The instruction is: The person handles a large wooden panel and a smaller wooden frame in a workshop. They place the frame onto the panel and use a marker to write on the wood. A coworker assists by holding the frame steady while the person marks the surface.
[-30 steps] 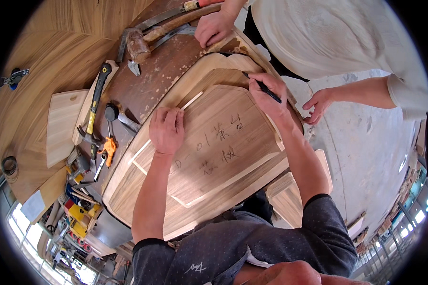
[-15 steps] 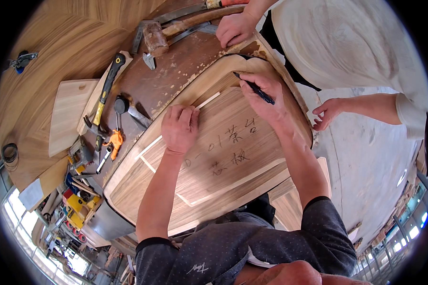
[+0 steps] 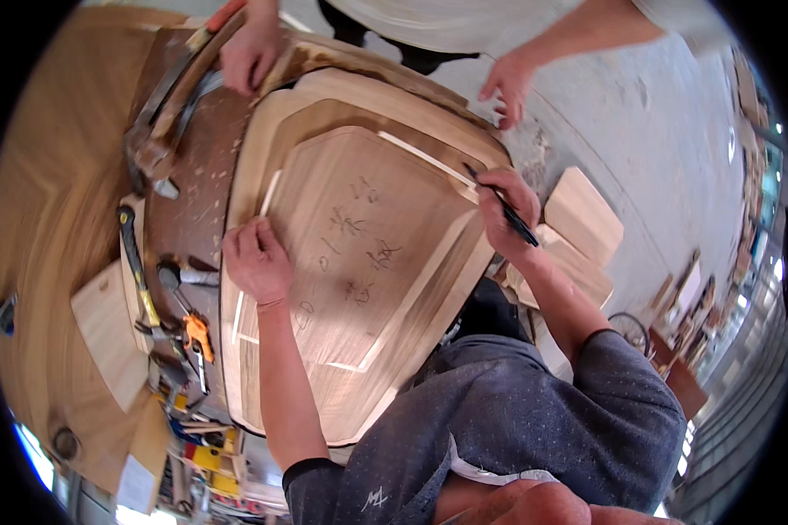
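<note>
A large wooden panel (image 3: 333,166) with rounded corners lies before me, with pencilled handwriting on its face and thin pale strips near its edges. My left hand (image 3: 258,260) is at the panel's left side, fingers bent and pressed together on a thin pale wooden strip (image 3: 270,194) that runs out beyond the fingertips. At the right corner my right hand (image 3: 510,210) grips a black pen (image 3: 517,220) between thumb and fingers. The pen's front end points up and left, beside the end of another pale strip (image 3: 425,157). Whether it touches the wood I cannot tell.
A co-worker's one hand (image 3: 251,54) is at the far edge; the other hand (image 3: 510,86) hangs at the far right. Left of the panel lie a mallet (image 3: 153,157), a claw hammer (image 3: 135,254) and an orange-handled tool (image 3: 198,337). Pale boards (image 3: 584,214) stand at right.
The whole view has turned and shifted. My right hand has moved with the pen along the panel to its right corner. My left hand stays on the strip at the left side.
</note>
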The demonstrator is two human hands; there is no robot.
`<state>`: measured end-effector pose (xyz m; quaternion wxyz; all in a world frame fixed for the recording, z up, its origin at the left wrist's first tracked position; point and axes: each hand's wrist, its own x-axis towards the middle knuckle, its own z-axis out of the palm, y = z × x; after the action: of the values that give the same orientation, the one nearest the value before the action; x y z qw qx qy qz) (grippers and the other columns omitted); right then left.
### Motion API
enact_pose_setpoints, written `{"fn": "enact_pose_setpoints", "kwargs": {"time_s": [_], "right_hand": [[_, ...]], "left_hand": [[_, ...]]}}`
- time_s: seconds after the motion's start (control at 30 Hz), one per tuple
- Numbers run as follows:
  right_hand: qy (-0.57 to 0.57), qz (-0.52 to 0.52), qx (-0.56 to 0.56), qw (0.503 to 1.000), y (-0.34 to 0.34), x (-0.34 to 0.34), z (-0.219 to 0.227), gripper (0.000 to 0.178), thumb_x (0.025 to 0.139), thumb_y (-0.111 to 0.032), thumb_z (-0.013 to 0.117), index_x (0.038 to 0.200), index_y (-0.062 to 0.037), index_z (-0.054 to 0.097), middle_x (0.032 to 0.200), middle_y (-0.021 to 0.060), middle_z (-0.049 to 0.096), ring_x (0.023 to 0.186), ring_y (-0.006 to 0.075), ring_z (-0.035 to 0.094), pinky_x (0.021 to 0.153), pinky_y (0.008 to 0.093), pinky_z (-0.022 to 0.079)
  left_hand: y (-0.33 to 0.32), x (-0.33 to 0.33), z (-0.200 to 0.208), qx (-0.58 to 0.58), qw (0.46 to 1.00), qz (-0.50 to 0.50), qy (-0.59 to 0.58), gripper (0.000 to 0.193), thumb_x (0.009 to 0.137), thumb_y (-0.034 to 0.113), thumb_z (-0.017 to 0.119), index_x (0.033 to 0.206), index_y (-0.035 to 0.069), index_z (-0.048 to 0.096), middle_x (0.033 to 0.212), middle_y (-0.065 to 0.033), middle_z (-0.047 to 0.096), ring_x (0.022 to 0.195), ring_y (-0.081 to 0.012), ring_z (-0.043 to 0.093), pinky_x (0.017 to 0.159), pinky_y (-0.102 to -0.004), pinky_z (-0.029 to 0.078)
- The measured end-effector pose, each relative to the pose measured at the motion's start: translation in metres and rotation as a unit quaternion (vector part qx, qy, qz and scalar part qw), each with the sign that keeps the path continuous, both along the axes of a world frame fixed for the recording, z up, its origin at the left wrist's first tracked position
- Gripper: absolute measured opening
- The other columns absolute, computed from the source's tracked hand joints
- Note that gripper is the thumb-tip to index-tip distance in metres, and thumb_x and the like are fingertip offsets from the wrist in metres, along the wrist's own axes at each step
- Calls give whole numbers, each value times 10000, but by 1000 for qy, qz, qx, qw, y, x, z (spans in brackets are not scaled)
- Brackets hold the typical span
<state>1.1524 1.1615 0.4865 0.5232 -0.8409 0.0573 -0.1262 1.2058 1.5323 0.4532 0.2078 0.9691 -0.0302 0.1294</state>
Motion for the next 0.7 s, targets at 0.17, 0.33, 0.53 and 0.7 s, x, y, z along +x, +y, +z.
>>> {"fn": "enact_pose_setpoints", "kwargs": {"time_s": [0.17,0.33,0.53,0.7], "right_hand": [[97,-146,88,981,-37,-91,-17,92,972,2,640,1065,-3,637,872,25,607,726,56,561,643,225,459],[104,-138,13,985,-30,-89,-14,102,961,4,678,1062,-8,671,864,68,641,737,112,606,668,264,491],[-1,-102,10,995,-31,-61,-19,175,926,2,708,1100,-20,706,940,127,710,811,231,682,748,304,533],[26,-95,14,995,-30,-58,-20,155,920,9,700,1074,-5,714,949,141,728,836,250,713,765,313,545]], "left_hand": [[-3,0,-1,20,1000,5,15,120,973,161,693,933,49,709,947,-122,658,841,-330,663,718,-433,549],[0,2,2,39,999,-19,3,229,1024,217,649,969,1,701,920,-132,644,839,-356,637,744,-444,527],[24,-41,25,-20,995,44,87,336,1033,175,628,1323,6,606,1327,-226,523,1180,-387,584,956,-479,544],[68,-155,28,-103,949,287,79,515,1058,275,586,1512,55,481,1565,-248,341,1371,-434,432,1116,-524,426]]}}
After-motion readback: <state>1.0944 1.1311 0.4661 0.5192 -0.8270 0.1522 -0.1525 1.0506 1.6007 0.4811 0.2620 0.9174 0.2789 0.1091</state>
